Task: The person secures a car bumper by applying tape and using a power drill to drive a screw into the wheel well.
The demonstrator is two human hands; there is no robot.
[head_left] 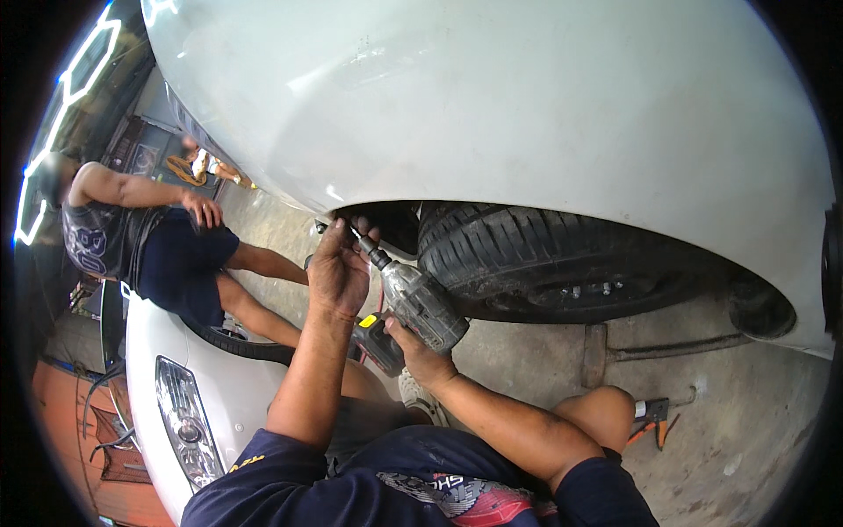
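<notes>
My right hand (pixel 423 356) is wrapped round the grip of a grey and black cordless impact driver (pixel 423 303), its battery towards my lap. The driver's black socket end (pixel 373 252) points up and left at the front lower edge of the wheel arch on a pale car fender (pixel 492 114). There my left hand (pixel 341 274) is raised, fingers curled together at the arch edge beside the driver's tip. What those fingers pinch is hidden. Right of the driver, the black tyre (pixel 500 250) sits inside the arch.
A hammer (pixel 595 356) rests on the concrete floor below the tyre, its handle stretching right. Beside my knee lies a tool with orange handles (pixel 648 430). At left stands another white car (pixel 233 386) with a person (pixel 184 263) in dark shorts on it.
</notes>
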